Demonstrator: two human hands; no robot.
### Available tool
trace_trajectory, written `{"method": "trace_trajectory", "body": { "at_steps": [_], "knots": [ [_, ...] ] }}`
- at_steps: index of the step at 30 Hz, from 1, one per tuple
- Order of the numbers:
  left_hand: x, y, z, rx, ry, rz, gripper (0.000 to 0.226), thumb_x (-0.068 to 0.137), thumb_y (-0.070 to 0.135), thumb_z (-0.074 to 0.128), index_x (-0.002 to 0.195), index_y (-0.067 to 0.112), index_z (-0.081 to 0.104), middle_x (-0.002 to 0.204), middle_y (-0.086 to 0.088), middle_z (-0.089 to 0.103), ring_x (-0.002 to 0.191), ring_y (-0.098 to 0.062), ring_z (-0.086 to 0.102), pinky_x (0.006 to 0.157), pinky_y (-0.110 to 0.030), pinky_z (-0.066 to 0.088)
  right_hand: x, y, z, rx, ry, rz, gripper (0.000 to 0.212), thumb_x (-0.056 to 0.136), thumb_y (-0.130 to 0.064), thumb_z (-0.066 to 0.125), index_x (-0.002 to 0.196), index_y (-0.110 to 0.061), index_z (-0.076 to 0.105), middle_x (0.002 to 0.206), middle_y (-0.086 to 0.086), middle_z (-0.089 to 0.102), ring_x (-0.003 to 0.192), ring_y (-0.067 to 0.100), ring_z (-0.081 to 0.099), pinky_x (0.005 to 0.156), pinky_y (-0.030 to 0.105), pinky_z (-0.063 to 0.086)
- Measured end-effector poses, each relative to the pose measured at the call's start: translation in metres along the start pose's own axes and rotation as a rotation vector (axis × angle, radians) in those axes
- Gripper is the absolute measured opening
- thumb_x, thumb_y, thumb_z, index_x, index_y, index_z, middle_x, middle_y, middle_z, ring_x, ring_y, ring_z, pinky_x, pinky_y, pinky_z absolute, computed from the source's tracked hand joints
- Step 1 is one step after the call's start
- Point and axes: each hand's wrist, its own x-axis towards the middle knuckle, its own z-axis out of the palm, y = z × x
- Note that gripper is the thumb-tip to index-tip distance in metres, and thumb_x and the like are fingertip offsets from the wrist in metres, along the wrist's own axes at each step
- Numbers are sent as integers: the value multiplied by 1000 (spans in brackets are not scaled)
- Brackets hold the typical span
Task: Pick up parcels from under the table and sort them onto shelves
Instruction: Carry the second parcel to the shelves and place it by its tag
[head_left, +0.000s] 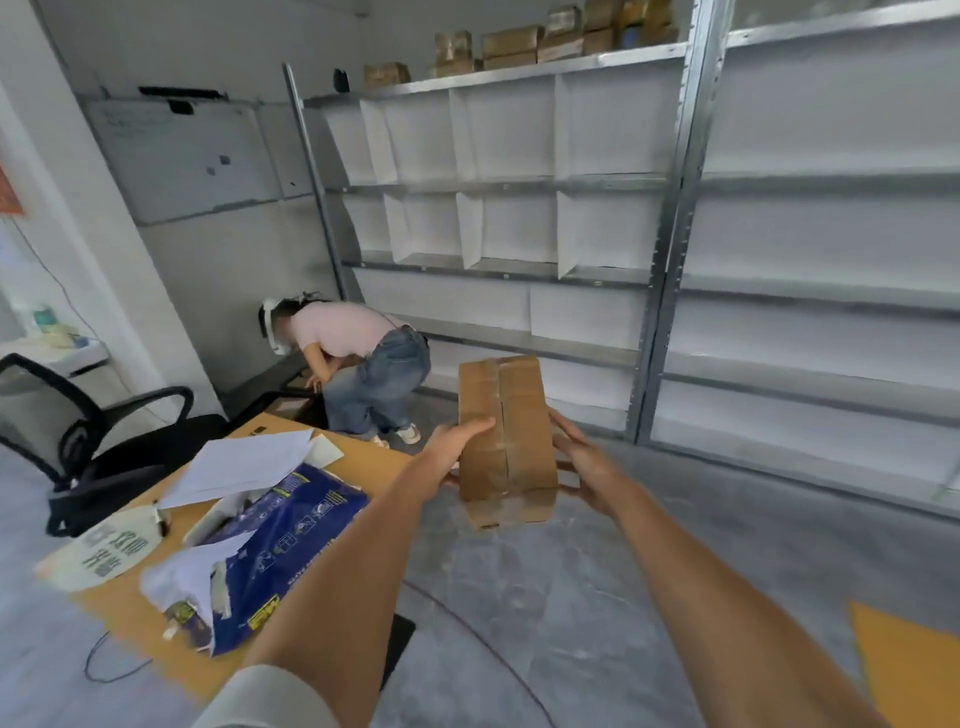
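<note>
A brown cardboard parcel (511, 431), taped along its middle, is held upright in front of me above the grey floor. My left hand (457, 441) presses on its left side with the thumb across the front. My right hand (584, 457) cups its right side from behind and below. Beyond it stands a metal shelf unit (498, 187) with white dividers, its lower compartments bare. Several cardboard parcels (511, 44) sit on its top shelf. A second shelf unit (831, 291) stands to the right.
A wooden table (363, 460) at my left carries loose papers (239, 467) and a torn blue bag (280, 540). Another person (358, 358) crouches by a dark table near the far wall. A black office chair (88, 431) stands at the left. A cable runs across the floor.
</note>
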Motion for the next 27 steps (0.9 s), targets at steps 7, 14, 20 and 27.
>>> {"method": "trace_trajectory", "body": {
  "at_steps": [7,14,20,27],
  "knots": [
    [82,26,74,38,-116,65,48,85,36,65,122,6,60,107,-10,65,99,-27,60,93,-38,46,58,1,-84,23,277,99,73,79,-52,66,141,-34,29,140,3,48,126,30,48,97,51,39],
    [206,61,143,159,-350,79,51,85,36,64,126,7,54,123,-9,61,107,-25,57,97,-37,44,145,-4,-162,39,512,140,54,76,-42,73,120,-16,55,111,7,63,93,23,60,82,42,52],
    [292,101,209,317,-556,110,63,85,48,59,134,10,47,127,-7,56,109,-22,51,91,-33,39,194,-23,-221,35,710,134,44,74,-35,78,109,-17,57,101,4,64,84,18,62,71,31,54],
    [331,117,281,500,-738,126,83,74,67,57,137,16,41,139,-10,50,126,-30,49,107,-49,40,215,-20,-286,31,852,187,45,68,-30,83,103,-13,63,102,3,70,83,15,65,65,23,53]
  ]
}}
